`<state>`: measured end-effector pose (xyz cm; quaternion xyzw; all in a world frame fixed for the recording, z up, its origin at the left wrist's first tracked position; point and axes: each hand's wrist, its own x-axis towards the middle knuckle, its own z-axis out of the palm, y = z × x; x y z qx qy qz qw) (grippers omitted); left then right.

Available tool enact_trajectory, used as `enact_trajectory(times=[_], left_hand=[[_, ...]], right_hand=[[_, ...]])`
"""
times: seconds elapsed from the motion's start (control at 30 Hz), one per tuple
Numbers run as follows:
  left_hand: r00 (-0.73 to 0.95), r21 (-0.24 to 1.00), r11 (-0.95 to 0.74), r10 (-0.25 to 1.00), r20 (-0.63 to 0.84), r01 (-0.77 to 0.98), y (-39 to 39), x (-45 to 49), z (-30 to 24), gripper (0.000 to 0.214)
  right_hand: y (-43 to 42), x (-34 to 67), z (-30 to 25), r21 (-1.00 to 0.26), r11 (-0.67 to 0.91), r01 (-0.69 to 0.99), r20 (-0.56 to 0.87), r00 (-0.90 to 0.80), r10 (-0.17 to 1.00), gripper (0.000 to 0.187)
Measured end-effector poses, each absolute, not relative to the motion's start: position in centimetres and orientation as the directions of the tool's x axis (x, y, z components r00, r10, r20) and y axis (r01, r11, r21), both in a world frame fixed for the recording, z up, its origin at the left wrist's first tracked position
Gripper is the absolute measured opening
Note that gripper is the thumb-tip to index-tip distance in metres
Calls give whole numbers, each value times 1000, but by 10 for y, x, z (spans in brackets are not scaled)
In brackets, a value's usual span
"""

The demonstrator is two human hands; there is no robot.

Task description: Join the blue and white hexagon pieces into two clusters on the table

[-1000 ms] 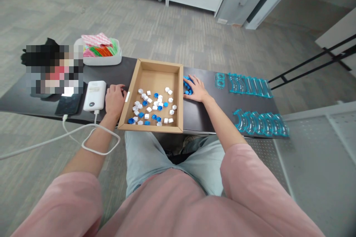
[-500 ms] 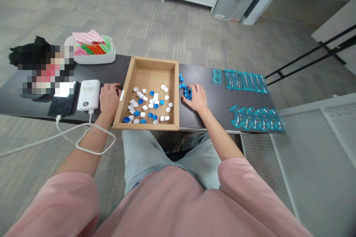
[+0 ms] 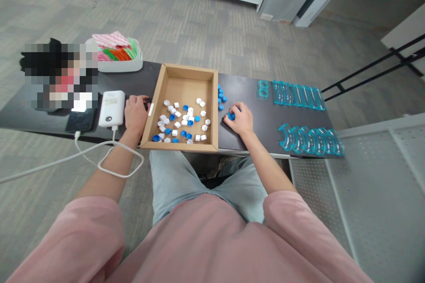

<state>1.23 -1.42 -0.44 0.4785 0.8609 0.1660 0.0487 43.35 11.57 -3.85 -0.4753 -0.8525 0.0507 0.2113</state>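
Observation:
My right hand (image 3: pixel 241 118) is on the dark table to the right of a shallow cardboard box, its fingers curled round several blue hexagonal pieces (image 3: pixel 231 116). More loose blue pieces (image 3: pixel 221 93) lie between that hand and the box wall. Beside the box's left wall rests my left hand (image 3: pixel 135 112), fingers bent over something dark that I cannot make out. Inside the cardboard box (image 3: pixel 215 106), white hexagonal pieces (image 3: pixel 177 124) and some blue ones are scattered, mostly over the near half.
Clear teal-edged plastic parts lie in a back row (image 3: pixel 299 96) and a front row (image 3: pixel 310 140) on the right, near a small teal piece (image 3: pixel 262 89). Leftward are a white power bank (image 3: pixel 112 108), a phone (image 3: pixel 81 119), a white cable (image 3: pixel 128 176) over my left forearm, and a white basket (image 3: pixel 121 66).
My right hand has closed over some of the blue pieces and drawn them slightly away from the others by the box. The whole view has shifted a little; my left hand stays beside the box.

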Motion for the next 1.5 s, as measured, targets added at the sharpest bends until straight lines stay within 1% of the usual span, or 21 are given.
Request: enact_trajectory(times=[0.13, 0.23, 0.3, 0.47, 0.53, 0.63, 0.87, 1.07, 1.13, 1.23, 1.3, 1.37, 1.43, 1.5], left_hand=[[-541, 338, 486, 836, 88, 806, -14, 11, -9, 42], [-545, 351, 478, 830, 120, 805, -14, 9, -15, 42], [-545, 356, 472, 827, 140, 807, -14, 7, -18, 42], [-537, 358, 460, 830, 153, 813, -13, 5, -23, 41], [-540, 354, 466, 829, 146, 811, -13, 5, -23, 41], [-543, 353, 470, 828, 142, 809, -12, 6, -21, 41], [-534, 367, 466, 838, 109, 805, -15, 10, -12, 45], [-540, 362, 475, 836, 100, 802, -15, 12, -9, 46], [-540, 366, 474, 836, 99, 801, -14, 12, -10, 44], [-543, 371, 477, 834, 94, 797, -14, 11, -10, 43], [-544, 368, 480, 834, 90, 796, -14, 11, -10, 45], [-545, 366, 481, 833, 91, 797, -14, 11, -10, 45], [-547, 368, 481, 832, 94, 795, -14, 11, -10, 44], [-548, 370, 481, 831, 96, 795, -14, 12, -10, 44]], right_hand=[[116, 434, -36, -357, 522, 774, 336, -415, 846, 9], [116, 433, -34, -391, 483, 783, 313, -381, 870, 9], [115, 433, -31, -366, 487, 793, 276, -407, 871, 9], [109, 431, -24, -245, 580, 777, 208, -542, 814, 13], [108, 431, -23, -222, 600, 769, 176, -574, 800, 16], [109, 431, -24, -221, 599, 770, 152, -579, 801, 19], [119, 432, -34, -310, 539, 784, 251, -479, 841, 15], [128, 432, -29, -388, 523, 759, 321, -421, 848, 19], [131, 429, -21, -419, 534, 734, 353, -411, 841, 19], [130, 414, -3, -466, 592, 657, 425, -421, 801, 20], [122, 395, 11, -479, 638, 603, 461, -445, 768, 21], [111, 370, 24, -482, 682, 549, 453, -510, 731, 24], [98, 343, 34, -484, 720, 497, 393, -612, 686, 27], [88, 318, 38, -481, 756, 444, 292, -732, 616, 27]])
